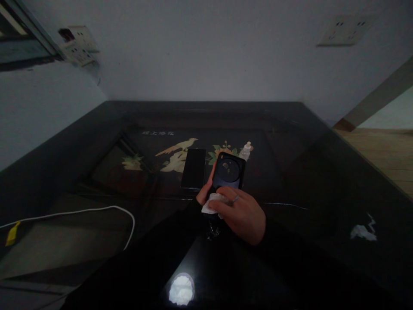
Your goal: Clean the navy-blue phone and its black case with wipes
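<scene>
A dark smartphone (227,172), its large round camera ring facing up, is held tilted over the table. My left hand (206,189) wraps round its left edge and lower part, mostly hidden behind it. In my right hand (243,215), which wears a ring, a crumpled white tissue (214,203) is pinched against the phone's lower back. A chain-like strap (213,232) dangles below the phone. Beside it on the left, a second phone (194,168) lies flat, its dark screen up. Behind the held phone stands a small whitish bottle (245,150).
The glossy black table (290,181) has a bird-and-flower picture (177,148). A white cable (97,209) with a yellow tag (13,234) crosses the left side. Another crumpled tissue (363,232) lies at right. A wall (206,56) with sockets (346,30) borders the far edge.
</scene>
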`<action>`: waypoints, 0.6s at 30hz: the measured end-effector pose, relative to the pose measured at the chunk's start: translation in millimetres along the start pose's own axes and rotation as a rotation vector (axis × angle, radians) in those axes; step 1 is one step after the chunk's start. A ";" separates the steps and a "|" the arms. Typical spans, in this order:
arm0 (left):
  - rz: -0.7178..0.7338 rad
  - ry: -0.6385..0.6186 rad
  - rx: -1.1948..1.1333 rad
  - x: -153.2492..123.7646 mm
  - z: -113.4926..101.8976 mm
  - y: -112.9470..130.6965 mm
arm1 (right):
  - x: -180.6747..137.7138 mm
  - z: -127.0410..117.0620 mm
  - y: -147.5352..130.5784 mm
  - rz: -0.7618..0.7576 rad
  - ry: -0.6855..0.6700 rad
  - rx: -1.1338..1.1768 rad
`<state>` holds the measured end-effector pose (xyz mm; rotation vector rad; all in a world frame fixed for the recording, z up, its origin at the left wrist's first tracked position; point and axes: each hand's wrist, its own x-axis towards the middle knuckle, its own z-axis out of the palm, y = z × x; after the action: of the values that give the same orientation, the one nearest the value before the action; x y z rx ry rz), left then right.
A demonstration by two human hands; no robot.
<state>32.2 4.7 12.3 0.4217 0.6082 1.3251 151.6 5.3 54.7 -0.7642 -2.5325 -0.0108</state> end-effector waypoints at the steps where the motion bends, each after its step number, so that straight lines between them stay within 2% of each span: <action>1: 0.021 -0.023 -0.023 2.0 1.1 0.0 | 0.0 -0.8 1.8 -0.006 0.003 -0.005; 4: 0.061 -0.060 -0.089 10.5 -0.9 -1.3 | 0.8 -4.3 9.0 -0.029 0.045 -0.049; 7: 0.038 -0.036 -0.134 16.9 -6.0 -2.8 | 1.9 -6.7 14.9 -0.038 0.068 -0.043; 12: 0.011 -0.024 -0.178 9.6 0.6 0.0 | 1.9 -8.5 14.7 0.074 -0.028 0.008; 15: 0.023 -0.005 -0.171 3.0 7.5 2.8 | 2.2 -10.9 9.6 0.173 -0.108 -0.067; 18: 0.045 -0.039 -0.143 1.0 8.5 3.7 | 3.0 -12.1 2.1 0.240 -0.170 -0.161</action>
<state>34.9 6.9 20.9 0.3451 0.4701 1.3905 156.0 6.9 66.4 -1.1752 -2.6034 -0.0728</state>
